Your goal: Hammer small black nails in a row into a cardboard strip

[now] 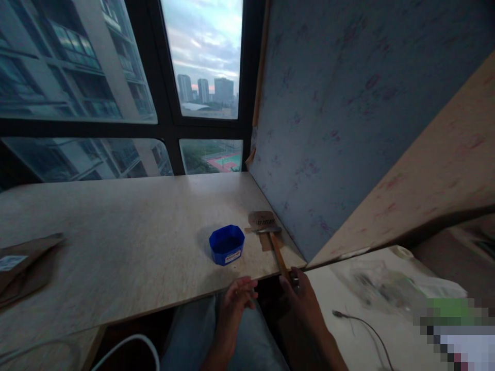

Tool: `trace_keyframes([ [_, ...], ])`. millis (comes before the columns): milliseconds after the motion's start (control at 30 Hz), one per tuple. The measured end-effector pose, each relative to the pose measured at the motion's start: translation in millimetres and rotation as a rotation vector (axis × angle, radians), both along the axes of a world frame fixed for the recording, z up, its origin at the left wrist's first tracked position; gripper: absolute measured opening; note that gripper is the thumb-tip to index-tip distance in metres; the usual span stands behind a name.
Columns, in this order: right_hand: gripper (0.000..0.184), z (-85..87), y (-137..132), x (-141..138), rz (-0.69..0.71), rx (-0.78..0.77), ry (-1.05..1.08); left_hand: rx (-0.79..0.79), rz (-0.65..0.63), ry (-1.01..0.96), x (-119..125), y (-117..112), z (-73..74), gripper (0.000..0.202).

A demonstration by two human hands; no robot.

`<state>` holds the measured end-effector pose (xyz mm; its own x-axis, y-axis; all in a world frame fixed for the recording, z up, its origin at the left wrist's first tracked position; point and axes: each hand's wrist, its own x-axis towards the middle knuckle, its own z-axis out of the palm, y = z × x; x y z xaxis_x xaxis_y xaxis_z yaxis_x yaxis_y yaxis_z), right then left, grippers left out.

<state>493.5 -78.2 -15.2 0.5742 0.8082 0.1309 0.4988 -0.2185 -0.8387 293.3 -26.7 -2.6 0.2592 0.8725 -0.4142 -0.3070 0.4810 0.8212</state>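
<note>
A hammer with a wooden handle (277, 251) lies at the right end of the pale tabletop, its metal head pointing toward the window. My right hand (303, 293) is closed around the lower end of that handle at the table's front edge. Something small and shiny shows between its fingers, too unclear to name. To the left of the hammer stands a blue plastic box (227, 247) with a white label on its front. My left hand (240, 296) hovers just in front of the table edge below the box, its fingers loosely bent and apart, holding nothing.
Brown paper with dark print (265, 220) lies by the hammer head, close to the wallpapered wall (328, 118). A brown paper package (29, 265) is at far left. On the right, a white surface carries clear plastic bags (381, 283) and a thin cable (363, 322).
</note>
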Motion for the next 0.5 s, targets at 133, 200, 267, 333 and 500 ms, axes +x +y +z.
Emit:
trace_keyframes([
  [133,0.036,-10.1,11,3,0.081,-0.148,-0.011,0.035,0.084,-0.093,42,27,15.0,0.043],
  [200,0.029,-10.2,14,3,0.101,-0.176,0.009,-0.035,0.141,-0.091,57,40,16.2,0.031],
  [267,0.029,-7.9,16,6,0.111,-0.165,0.025,-0.161,0.176,-0.139,69,51,17.8,0.018],
  [333,0.030,-4.4,16,12,0.125,-0.146,0.039,-0.276,0.187,-0.202,76,62,21.0,0.011],
  [500,0.036,-0.2,10,29,0.151,-0.082,0.107,-0.411,0.142,-0.239,88,86,30.3,0.017],
])
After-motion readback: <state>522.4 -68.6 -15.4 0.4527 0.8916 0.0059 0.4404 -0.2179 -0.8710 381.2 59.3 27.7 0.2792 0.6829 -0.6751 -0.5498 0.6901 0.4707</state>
